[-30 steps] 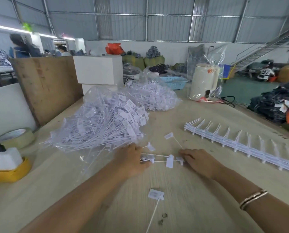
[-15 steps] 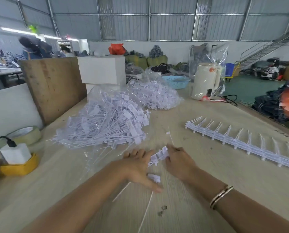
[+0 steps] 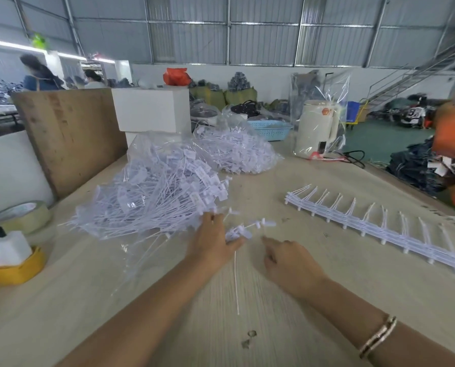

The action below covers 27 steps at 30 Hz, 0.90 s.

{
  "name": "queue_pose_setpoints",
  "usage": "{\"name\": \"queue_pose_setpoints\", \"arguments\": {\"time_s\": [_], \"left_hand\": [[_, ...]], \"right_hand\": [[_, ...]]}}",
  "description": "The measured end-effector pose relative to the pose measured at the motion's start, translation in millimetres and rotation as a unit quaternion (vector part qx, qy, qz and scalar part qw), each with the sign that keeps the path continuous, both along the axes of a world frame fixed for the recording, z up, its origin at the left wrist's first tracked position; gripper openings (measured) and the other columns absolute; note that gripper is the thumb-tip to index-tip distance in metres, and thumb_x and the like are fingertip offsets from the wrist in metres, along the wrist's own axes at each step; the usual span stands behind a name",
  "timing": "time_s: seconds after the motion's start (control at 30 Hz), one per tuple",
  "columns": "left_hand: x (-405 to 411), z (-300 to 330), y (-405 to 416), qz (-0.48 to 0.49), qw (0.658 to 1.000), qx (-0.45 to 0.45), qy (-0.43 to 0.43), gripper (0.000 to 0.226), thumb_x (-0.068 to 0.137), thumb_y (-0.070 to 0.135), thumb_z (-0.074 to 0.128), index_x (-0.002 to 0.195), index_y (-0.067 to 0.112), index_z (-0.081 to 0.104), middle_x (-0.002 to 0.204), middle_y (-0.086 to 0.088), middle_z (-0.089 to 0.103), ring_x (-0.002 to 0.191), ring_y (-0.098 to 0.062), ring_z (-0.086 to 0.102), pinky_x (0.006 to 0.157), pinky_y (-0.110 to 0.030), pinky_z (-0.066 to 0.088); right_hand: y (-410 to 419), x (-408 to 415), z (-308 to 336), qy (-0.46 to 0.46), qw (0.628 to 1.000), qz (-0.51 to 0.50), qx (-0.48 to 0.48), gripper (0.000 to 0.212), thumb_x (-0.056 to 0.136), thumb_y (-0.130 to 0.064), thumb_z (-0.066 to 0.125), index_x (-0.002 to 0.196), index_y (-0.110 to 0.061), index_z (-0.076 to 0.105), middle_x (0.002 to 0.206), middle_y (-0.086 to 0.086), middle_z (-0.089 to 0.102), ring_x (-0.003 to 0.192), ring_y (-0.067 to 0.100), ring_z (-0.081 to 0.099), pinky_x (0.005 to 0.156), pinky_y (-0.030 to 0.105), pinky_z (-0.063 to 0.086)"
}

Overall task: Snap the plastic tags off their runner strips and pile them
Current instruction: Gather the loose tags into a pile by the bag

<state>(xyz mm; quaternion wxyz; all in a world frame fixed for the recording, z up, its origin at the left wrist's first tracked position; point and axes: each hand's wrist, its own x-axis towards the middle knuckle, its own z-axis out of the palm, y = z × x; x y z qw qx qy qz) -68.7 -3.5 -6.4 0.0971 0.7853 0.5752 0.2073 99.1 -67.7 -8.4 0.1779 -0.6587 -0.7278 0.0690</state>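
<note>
At the far left a roll of beige packing tape [image 3: 22, 215] and a yellow dish [image 3: 14, 271] sit near the table's left edge, well apart from the work. Next comes the big pile of loose white plastic tags [image 3: 152, 197], lying on clear plastic film, its near-right fringe touching the fingertips of the left hand [image 3: 210, 242]. That hand lies at the pile's edge with its fingers and thumb closed round a small bunch of freed white tags [image 3: 238, 231], whose stems point up and right. A single thin white stem [image 3: 236, 282] trails from under the hand toward the viewer. The pile lies just up and left of the bunch, so the left hand is the nearer one for adding it. The right hand [image 3: 287, 260] hovers just beside, holding nothing, fingers loosely curled with the forefinger pointing left. Farther right, across open tabletop [image 3: 327, 300], the long white runner strip stack [image 3: 380, 223] runs diagonally toward the right edge, likely the right hand's next reach.
</note>
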Motion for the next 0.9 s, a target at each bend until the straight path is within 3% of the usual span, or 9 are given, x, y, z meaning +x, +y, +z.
{"name": "queue_pose_setpoints", "arguments": {"time_s": [0.1,0.2,0.27,0.37,0.47,0.57,0.63,0.77,0.9], "left_hand": [[-3,1,-11,0.064,0.994,-0.040,0.074,0.098,0.074,0.081,0.040,0.142,0.012,0.026,0.143,-0.013,0.032,0.127,-0.031,0.039,0.103,-0.041,0.036],[-4,4,-19,0.090,0.983,-0.050,0.150,0.100,0.074,0.083,0.037,0.137,0.005,0.033,0.139,-0.014,0.041,0.125,-0.031,0.041,0.101,-0.040,0.036],[0,5,-20,0.078,0.982,-0.077,0.152,0.096,0.077,0.077,0.042,0.139,0.005,0.031,0.142,-0.014,0.036,0.130,-0.032,0.036,0.103,-0.040,0.034],[15,11,-19,0.048,0.982,-0.117,0.143,0.089,0.080,0.068,0.048,0.143,0.007,0.028,0.148,-0.014,0.030,0.138,-0.033,0.025,0.108,-0.042,0.028],[27,16,-13,0.061,0.984,-0.131,0.109,0.064,0.087,0.049,0.054,0.135,0.009,0.039,0.140,-0.013,0.043,0.132,-0.031,0.036,0.103,-0.039,0.036],[31,17,-9,0.067,0.985,-0.122,0.106,0.035,0.093,0.026,0.050,0.124,0.010,0.049,0.127,-0.010,0.056,0.121,-0.029,0.050,0.094,-0.035,0.041],[30,16,-9,0.071,0.981,-0.094,0.153,0.030,0.092,0.014,0.048,0.121,0.011,0.051,0.126,-0.009,0.057,0.120,-0.028,0.051,0.093,-0.033,0.040],[30,6,-7,0.087,0.969,-0.057,0.225,0.038,0.092,0.008,0.045,0.130,0.007,0.045,0.134,-0.011,0.050,0.126,-0.028,0.043,0.099,-0.036,0.037],[36,5,-13,0.093,0.982,-0.070,0.149,0.035,0.095,0.010,0.035,0.130,0.007,0.040,0.131,-0.014,0.051,0.122,-0.029,0.044,0.096,-0.034,0.037]], "right_hand": [[-9,-9,4,0.068,0.998,-0.003,0.006,0.026,0.089,-0.023,0.045,0.100,-0.023,0.068,0.091,-0.001,0.069,0.087,0.019,0.063,0.076,0.027,0.048],[8,-4,13,0.084,0.992,-0.093,-0.036,0.023,0.089,-0.023,0.046,0.075,-0.015,0.063,0.079,0.002,0.061,0.073,0.019,0.058,0.064,0.027,0.045],[19,-12,17,0.078,0.988,-0.091,-0.095,0.024,0.088,-0.017,0.046,0.074,-0.007,0.062,0.076,0.004,0.058,0.072,0.020,0.055,0.059,0.025,0.040],[29,-38,22,0.160,0.972,-0.040,-0.169,0.017,0.096,-0.019,0.041,0.088,-0.013,0.055,0.089,0.007,0.051,0.086,0.019,0.047,0.069,0.024,0.039],[30,-51,30,0.283,0.942,-0.034,-0.177,0.031,0.098,-0.009,0.035,0.071,-0.022,0.041,0.074,-0.001,0.042,0.071,0.013,0.044,0.065,0.019,0.038],[18,-42,33,0.485,0.854,-0.080,-0.172,0.021,0.095,-0.007,0.041,0.083,-0.013,0.057,0.068,0.001,0.057,0.061,0.010,0.051,0.054,0.016,0.040],[7,-33,30,0.572,0.795,-0.106,-0.174,0.017,0.094,-0.011,0.045,0.098,-0.009,0.061,0.075,0.005,0.064,0.068,0.015,0.055,0.061,0.022,0.041],[-9,-21,24,0.726,0.623,-0.129,-0.261,0.018,0.091,-0.011,0.051,0.106,-0.002,0.053,0.111,0.023,0.065,0.102,0.036,0.062,0.088,0.034,0.050],[-6,-26,20,0.745,0.587,-0.120,-0.292,0.027,0.092,-0.016,0.053,0.113,0.000,0.047,0.107,0.021,0.060,0.093,0.031,0.059,0.083,0.037,0.047]]}}
